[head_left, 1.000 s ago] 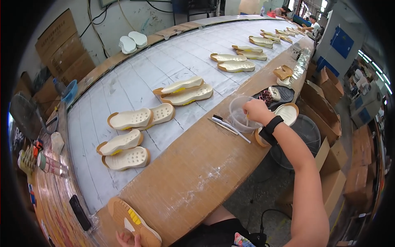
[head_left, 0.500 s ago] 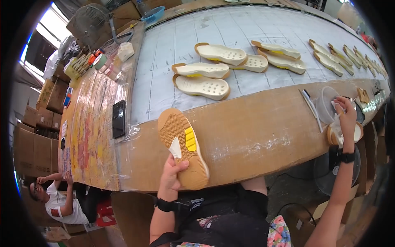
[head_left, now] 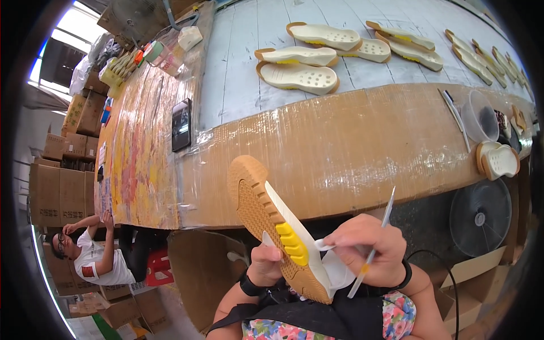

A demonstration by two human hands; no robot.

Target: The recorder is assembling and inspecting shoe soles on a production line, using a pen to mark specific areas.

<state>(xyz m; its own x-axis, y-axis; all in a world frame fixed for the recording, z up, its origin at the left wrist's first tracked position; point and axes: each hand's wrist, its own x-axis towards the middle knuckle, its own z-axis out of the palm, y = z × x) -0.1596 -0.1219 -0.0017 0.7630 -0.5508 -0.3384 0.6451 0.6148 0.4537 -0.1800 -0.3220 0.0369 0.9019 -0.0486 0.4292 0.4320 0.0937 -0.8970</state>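
A shoe sole (head_left: 272, 226) is tilted on its side in front of my body, its tan tread facing left, with a cream sidewall and a ribbed yellow insert. My left hand (head_left: 265, 265) is closed on its lower tread side, the thumb showing. At the sidewall, my right hand (head_left: 377, 246) pinches a white cloth (head_left: 337, 271), which hangs against the sole's lower edge. A thin pen-like white stick (head_left: 389, 211) with an orange section also sits between the right fingers; its exact kind is unclear.
Several cream soles (head_left: 300, 77) lie on the white-covered table. To the right are slim pens or sticks (head_left: 453, 116), a clear plastic cup (head_left: 479, 116) and stacked soles (head_left: 501, 162) by the edge. A phone (head_left: 181, 126) lies left. A fan (head_left: 480, 218) stands below; a person (head_left: 105, 252) sits left.
My right hand has come back from beside the plastic cup to the sole, with the cloth and thin stick. The sole has been lowered toward my body and turned on its side.
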